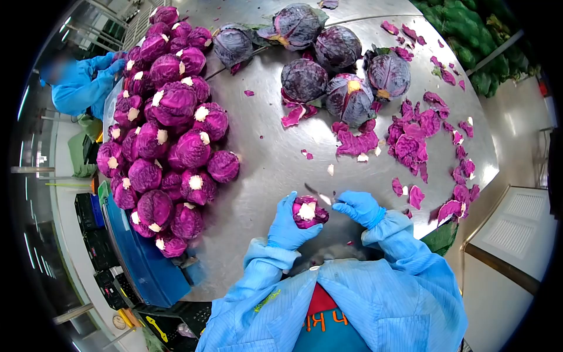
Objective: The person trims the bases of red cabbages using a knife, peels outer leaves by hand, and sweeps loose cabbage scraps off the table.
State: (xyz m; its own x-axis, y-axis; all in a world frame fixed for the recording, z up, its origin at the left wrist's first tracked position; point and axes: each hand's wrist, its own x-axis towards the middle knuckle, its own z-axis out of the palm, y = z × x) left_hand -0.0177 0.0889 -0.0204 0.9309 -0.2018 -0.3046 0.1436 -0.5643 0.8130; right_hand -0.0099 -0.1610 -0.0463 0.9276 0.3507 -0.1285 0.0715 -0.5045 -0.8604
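Observation:
A blue glove covers my left hand (pixel 290 226), which grips a small purple cabbage (pixel 308 212) with its pale cut stem facing up. Close on the right, my gloved right hand (pixel 359 208) is closed round the handle end of a knife (pixel 318 193). The knife's dark blade points up and left, just above the cabbage. On the left part of the metal table (pixel 264 146) lies a big pile of trimmed purple cabbages (pixel 176 105) with white cut stems. Several darker cabbages (pixel 304 80) with outer leaves sit at the far middle.
Torn purple leaves (pixel 410 141) are strewn over the right side. Beyond the pile stands a person in blue (pixel 82 85). A blue bin (pixel 141 258) is at the lower left, near black crates (pixel 99 249). Green net sacks (pixel 469 41) lie at the upper right.

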